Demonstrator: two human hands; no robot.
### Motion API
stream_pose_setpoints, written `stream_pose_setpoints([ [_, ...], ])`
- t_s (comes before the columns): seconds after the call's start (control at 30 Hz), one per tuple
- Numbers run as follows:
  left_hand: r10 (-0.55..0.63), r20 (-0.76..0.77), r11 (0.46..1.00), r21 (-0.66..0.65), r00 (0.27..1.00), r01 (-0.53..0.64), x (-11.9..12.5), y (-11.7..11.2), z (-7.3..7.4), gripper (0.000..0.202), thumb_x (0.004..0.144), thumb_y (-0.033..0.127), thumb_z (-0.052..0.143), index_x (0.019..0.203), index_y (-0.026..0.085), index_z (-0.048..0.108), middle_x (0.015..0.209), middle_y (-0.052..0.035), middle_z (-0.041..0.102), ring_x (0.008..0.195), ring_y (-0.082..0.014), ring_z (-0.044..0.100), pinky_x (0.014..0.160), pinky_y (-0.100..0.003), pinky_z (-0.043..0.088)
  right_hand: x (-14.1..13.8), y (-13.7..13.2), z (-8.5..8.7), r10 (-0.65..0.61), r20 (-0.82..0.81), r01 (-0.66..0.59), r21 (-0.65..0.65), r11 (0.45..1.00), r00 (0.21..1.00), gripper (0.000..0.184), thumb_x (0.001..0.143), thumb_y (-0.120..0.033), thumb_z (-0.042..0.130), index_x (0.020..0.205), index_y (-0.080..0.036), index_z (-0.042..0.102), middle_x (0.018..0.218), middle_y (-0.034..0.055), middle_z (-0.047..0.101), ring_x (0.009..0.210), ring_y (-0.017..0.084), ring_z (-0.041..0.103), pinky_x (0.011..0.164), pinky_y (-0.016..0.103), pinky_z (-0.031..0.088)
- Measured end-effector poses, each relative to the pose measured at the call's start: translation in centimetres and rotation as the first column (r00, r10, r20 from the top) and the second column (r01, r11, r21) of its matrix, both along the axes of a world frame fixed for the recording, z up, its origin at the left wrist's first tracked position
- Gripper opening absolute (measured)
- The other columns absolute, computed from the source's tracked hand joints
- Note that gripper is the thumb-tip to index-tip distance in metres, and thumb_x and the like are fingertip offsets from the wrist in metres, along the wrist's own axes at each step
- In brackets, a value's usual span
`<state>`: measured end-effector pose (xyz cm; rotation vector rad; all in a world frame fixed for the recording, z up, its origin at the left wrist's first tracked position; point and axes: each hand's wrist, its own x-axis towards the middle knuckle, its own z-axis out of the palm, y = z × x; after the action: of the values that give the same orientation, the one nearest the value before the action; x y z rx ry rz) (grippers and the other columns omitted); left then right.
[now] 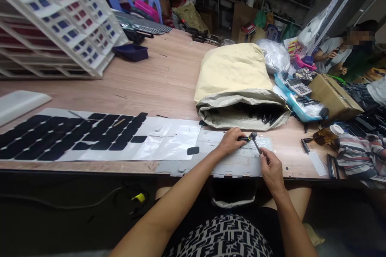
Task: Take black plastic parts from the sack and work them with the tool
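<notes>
My left hand (233, 141) is closed on a short black rod-like piece (243, 139) that points to the right. In my right hand (272, 168) is a slim, shiny metal tool (257, 144) with a dark rounded head, like a small hammer or ratchet. The tool's head (253, 134) meets or overlaps the tip of the black piece, where a bit of yellow shows; contact between them is not clear. Both hands are over a pale, worn sheet (223, 168) at the table's front edge. A fabric sack (235, 72) lies just beyond, its mouth towards me, with several dark slender pieces inside.
Rows of black rounded pieces (57, 132) lie on white paper (163, 128) to the left. White plastic racks (99, 40) stand at the back left. On the right are a blue tray (301, 108), a calculator (298, 87), a cardboard box (334, 94) and an amber bottle (327, 134). Another person (334, 52) sits beyond.
</notes>
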<state>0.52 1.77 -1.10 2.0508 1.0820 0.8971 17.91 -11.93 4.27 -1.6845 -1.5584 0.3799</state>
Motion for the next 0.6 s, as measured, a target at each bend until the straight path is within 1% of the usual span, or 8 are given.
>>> stream_pose_setpoints([
  [0.07, 0.000, -0.002, 1.000, 0.003, 1.000, 0.000, 0.0, 0.0, 0.0, 0.017, 0.075, 0.022, 0.077, 0.092, 0.022, 0.076, 0.084, -0.0021, 0.062, 0.092, -0.0210, 0.057, 0.082, -0.032, 0.044, -0.3, 0.0, 0.2, -0.014, -0.002, 0.014, 0.010, 1.000, 1.000, 0.031, 0.092, -0.029, 0.051, 0.112, -0.018, 0.072, 0.110, 0.0111, 0.073, 0.102, 0.023, 0.068, 0.091, 0.038, 0.055],
  [0.13, 0.005, 0.004, 1.000, 0.009, 1.000, -0.005, 0.0, -0.1, 0.2, 0.019, 0.074, 0.021, 0.077, 0.093, 0.022, 0.075, 0.085, -0.0018, 0.062, 0.092, -0.0208, 0.057, 0.083, -0.033, 0.044, -0.8, 0.1, 0.5, 0.002, -0.002, -0.002, 0.022, 1.000, 1.000, 0.031, 0.092, -0.028, 0.051, 0.113, -0.018, 0.071, 0.111, 0.0105, 0.073, 0.101, 0.022, 0.068, 0.090, 0.036, 0.054],
  [0.2, 0.019, 0.021, 1.000, 0.005, 1.000, -0.019, 0.0, -0.2, 0.4, 0.030, 0.073, 0.019, 0.078, 0.102, 0.022, 0.071, 0.085, -0.0005, 0.062, 0.090, -0.0200, 0.057, 0.082, -0.032, 0.044, -1.3, 0.1, 0.5, 0.038, 0.009, -0.038, 0.029, 0.999, 0.999, 0.031, 0.093, -0.027, 0.050, 0.114, -0.019, 0.070, 0.110, 0.0098, 0.073, 0.101, 0.021, 0.068, 0.090, 0.035, 0.054],
  [0.3, 0.049, 0.048, 0.998, -0.046, 0.998, -0.047, -0.1, -0.4, 0.7, 0.050, 0.071, 0.017, 0.078, 0.118, 0.023, 0.062, 0.082, 0.0024, 0.060, 0.087, -0.0186, 0.057, 0.079, -0.030, 0.044, -1.8, 0.2, 0.2, 0.070, 0.036, -0.071, 0.016, 0.997, 0.997, 0.030, 0.092, -0.025, 0.049, 0.113, -0.019, 0.071, 0.107, 0.0092, 0.073, 0.100, 0.021, 0.068, 0.090, 0.034, 0.053],
  [0.4, 0.053, 0.045, 0.996, -0.078, 0.998, -0.050, -0.2, -0.4, 0.9, 0.057, 0.071, 0.018, 0.079, 0.123, 0.024, 0.058, 0.082, 0.0031, 0.060, 0.086, -0.0186, 0.057, 0.078, -0.030, 0.044, -1.4, 0.8, 0.1, 0.027, 0.048, -0.028, 0.015, 0.999, 0.998, 0.030, 0.091, -0.025, 0.050, 0.112, -0.020, 0.071, 0.108, 0.0088, 0.073, 0.100, 0.021, 0.067, 0.088, 0.033, 0.052],
  [0.5, 0.026, 0.010, 0.999, -0.045, 1.000, -0.026, -0.2, -0.3, 1.0, 0.048, 0.073, 0.021, 0.078, 0.118, 0.023, 0.062, 0.085, 0.0011, 0.062, 0.089, -0.0200, 0.057, 0.080, -0.032, 0.045, 0.0, 2.5, 0.2, -0.081, 0.110, 0.074, 0.070, 0.995, 0.991, 0.033, 0.092, -0.025, 0.048, 0.116, -0.020, 0.070, 0.109, 0.0088, 0.071, 0.097, 0.021, 0.065, 0.087, 0.033, 0.051],
  [0.6, 0.003, -0.032, 1.000, -0.014, 0.999, -0.004, -0.2, -0.2, 1.1, 0.027, 0.074, 0.023, 0.076, 0.101, 0.022, 0.071, 0.086, -0.0022, 0.063, 0.093, -0.0225, 0.057, 0.083, -0.034, 0.045, 1.7, 5.0, -0.1, -0.224, 0.248, 0.202, 0.111, 0.973, 0.943, 0.037, 0.090, -0.021, 0.045, 0.118, -0.019, 0.069, 0.106, 0.0094, 0.069, 0.095, 0.022, 0.061, 0.087, 0.034, 0.048],
])
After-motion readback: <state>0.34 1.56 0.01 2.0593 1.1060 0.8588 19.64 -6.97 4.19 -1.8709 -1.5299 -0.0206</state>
